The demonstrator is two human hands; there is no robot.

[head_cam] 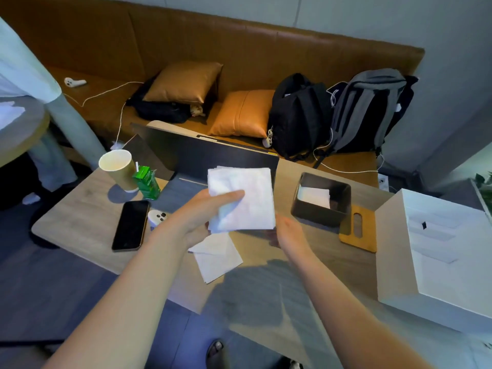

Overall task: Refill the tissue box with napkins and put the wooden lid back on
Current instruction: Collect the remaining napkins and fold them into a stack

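My left hand [205,211] holds a stack of white napkins [250,198] above the table, thumb on top and fingers beneath. My right hand [288,231] is at the stack's lower right corner, fingers tucked under it and mostly hidden. The dark tissue box [320,213] stands open to the right with a few napkins [314,197] inside. Its wooden lid [358,230], with an oval slot, lies flat on the table against the box's right side. Two loose napkins [217,258] lie on the table under my hands.
A black phone [131,225], a white earbud case [157,218], a paper cup [119,169] and a green carton [147,182] stand at left. A large white box [436,265] fills the right. A laptop [205,153] is behind; cushions and backpacks sit on the bench.
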